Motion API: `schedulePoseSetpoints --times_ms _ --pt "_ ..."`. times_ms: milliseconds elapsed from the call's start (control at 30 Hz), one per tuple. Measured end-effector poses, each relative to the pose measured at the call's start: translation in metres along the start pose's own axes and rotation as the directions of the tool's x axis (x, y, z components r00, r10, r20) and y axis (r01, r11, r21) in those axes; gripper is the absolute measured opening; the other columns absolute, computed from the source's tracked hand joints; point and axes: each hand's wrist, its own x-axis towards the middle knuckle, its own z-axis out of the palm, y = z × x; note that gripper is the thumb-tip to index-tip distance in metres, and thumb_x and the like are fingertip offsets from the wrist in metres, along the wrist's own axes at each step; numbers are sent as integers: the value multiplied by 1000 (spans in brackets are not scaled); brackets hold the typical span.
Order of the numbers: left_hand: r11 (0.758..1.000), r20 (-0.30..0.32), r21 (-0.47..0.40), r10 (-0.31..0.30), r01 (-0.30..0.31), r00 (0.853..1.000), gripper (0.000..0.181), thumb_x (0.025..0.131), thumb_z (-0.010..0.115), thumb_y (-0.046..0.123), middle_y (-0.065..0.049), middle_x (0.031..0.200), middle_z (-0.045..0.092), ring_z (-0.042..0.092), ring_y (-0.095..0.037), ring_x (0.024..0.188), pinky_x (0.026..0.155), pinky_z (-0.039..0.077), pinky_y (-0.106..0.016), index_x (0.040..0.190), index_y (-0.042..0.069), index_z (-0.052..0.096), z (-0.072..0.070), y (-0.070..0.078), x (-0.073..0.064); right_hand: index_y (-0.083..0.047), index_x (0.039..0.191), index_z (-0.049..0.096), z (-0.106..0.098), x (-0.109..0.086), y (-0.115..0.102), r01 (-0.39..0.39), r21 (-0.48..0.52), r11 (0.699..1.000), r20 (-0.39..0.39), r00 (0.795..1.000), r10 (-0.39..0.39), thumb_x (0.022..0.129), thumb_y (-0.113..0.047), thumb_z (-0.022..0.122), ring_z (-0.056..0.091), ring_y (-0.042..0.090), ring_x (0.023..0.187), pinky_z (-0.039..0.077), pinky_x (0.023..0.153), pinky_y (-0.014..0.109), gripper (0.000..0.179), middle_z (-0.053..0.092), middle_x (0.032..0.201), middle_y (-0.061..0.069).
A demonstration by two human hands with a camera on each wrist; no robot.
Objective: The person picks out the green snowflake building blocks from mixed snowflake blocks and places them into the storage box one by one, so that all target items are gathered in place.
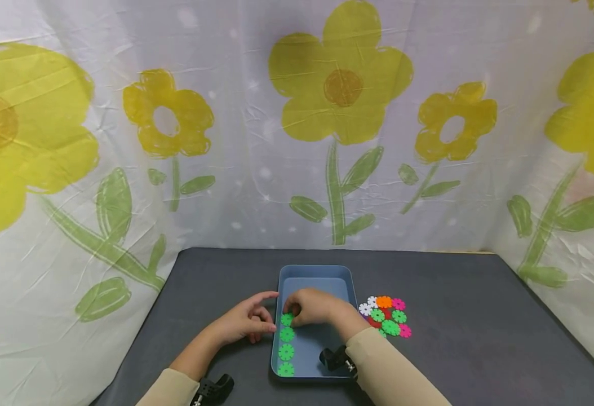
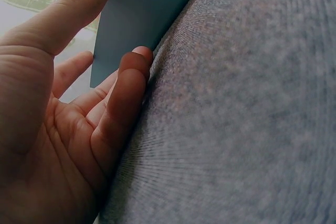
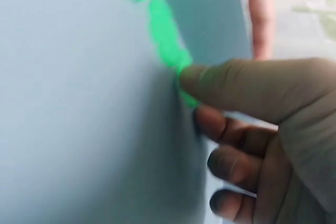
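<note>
A blue-grey tray [image 1: 322,282] holds a column of several green notched discs [image 1: 286,352] along its left wall. At the far end of that column my right hand [image 1: 313,307] reaches in from the right. In the right wrist view, thumb and forefinger pinch a green notched disc [image 3: 189,99] beside the wall; the view is blurred. My left hand [image 1: 246,322] is at the tray's left side, its fingertips touching the outer wall. In the left wrist view, its thumb [image 2: 68,17] extends to the rim and the other fingers bend loosely, holding nothing.
Right of the tray, a loose cluster of notched discs [image 1: 390,327] in green, white, orange, pink and red lies on the dark table [image 1: 479,327]. A flower-printed curtain [image 1: 246,186] hangs behind and at both sides. Each wrist wears a black camera mount [image 1: 333,359].
</note>
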Motion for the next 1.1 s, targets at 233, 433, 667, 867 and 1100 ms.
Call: schedulePoseSetpoints --times_ms 233,433,667,867,1100 --pt "1000 -4 12 -5 5 1000 81 97 73 13 -12 98 70 61 -19 65 58 53 -34 162 5 24 0 -2 0 -8 119 75 -16 -18 0 -11 44 999 -41 999 13 92 -10 74 57 9 82 49 76 30 27 65 92 -7" --pt "1000 -26 19 -12 12 1000 82 96 74 12 -13 97 70 59 -19 63 58 52 -35 161 5 25 1 -2 -2 -9 122 74 -25 -38 -3 26 112 993 -137 991 -11 98 -14 69 55 10 74 49 69 29 25 64 95 -9" --pt "1000 -31 20 -16 17 999 82 96 74 13 -12 97 70 59 -19 63 58 52 -35 161 5 26 2 -2 1 -18 118 74 -31 -68 -4 61 161 985 -295 955 -11 100 -18 69 50 12 67 47 63 29 19 61 97 -10" --pt "1000 -26 10 -2 2 1000 82 96 75 12 -11 97 70 58 -18 62 57 52 -34 161 4 26 1 -4 2 -21 119 74 -36 -95 4 46 258 965 -368 928 54 102 -19 68 46 11 61 45 60 29 19 62 101 -9" --pt "1000 -17 11 -7 7 1000 82 96 74 12 -12 98 70 58 -18 63 58 52 -34 161 4 25 1 -3 2 -16 120 74 -38 -121 32 16 332 943 -433 891 137 102 -20 67 47 13 63 45 60 30 19 63 102 0"
